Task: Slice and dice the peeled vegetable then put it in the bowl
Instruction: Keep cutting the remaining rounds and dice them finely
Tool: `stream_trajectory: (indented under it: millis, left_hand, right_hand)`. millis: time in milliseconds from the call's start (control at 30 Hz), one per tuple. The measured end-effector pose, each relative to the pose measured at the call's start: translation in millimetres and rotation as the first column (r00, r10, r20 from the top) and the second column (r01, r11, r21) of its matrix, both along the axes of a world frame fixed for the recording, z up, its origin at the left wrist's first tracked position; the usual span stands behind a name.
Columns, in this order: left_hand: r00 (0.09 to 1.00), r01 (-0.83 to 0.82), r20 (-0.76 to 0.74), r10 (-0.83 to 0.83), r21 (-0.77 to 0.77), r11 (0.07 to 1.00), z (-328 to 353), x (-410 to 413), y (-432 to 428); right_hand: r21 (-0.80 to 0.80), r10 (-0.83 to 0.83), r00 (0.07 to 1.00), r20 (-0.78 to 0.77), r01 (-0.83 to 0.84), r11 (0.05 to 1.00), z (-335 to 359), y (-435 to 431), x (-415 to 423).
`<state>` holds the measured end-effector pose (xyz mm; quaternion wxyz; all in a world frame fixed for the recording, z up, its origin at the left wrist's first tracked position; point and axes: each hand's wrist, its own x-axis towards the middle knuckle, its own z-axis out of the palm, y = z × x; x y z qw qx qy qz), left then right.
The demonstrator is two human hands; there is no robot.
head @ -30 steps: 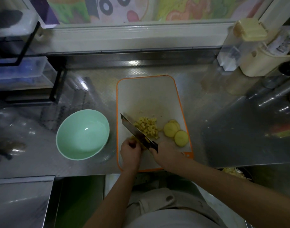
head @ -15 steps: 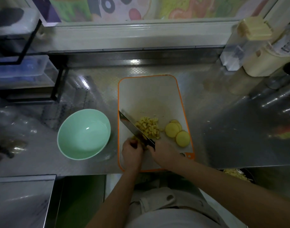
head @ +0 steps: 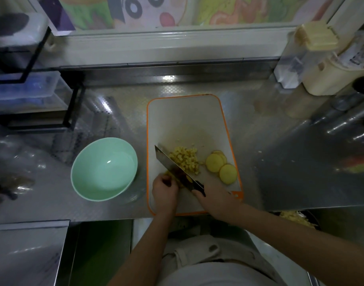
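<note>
The right hand grips the knife. The left hand is curled, holding the vegetable strips down near the front of the board. Tuck the fingertips back and cut small, even bits. The bowl sits left of the board.

Your counter is glossy sheet metal, embossed with a fine checker pattern that catches the light. On it, the cutting board looks like matt white plastic with a smooth orange rim. The bowl has a smooth, shiny mint-green glaze. The knife has a polished metal blade and a dark, dull handle. The round slices, the diced heap and the vegetable piece by the blade show matt yellow cut faces. The storage box is clear plastic.
</note>
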<state>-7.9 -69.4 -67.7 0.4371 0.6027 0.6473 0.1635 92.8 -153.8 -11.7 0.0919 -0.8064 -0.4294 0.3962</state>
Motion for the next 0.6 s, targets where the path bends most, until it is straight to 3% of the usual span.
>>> stream_trajectory:
  millis: [200,600]
  left_hand:
    - [0.999,-0.004,0.046,0.005,-0.023,1.000,-3.0,-1.8,0.6]
    - [0.999,0.041,-0.025,-0.041,0.007,0.999,-8.1,-3.2,2.6]
  right_hand:
    - [-0.023,0.025,0.992,0.124,-0.023,0.999,-2.6,-5.2,-9.4]
    - [0.057,0.013,0.996,0.091,-0.019,0.998,-21.9,10.5,-13.8]
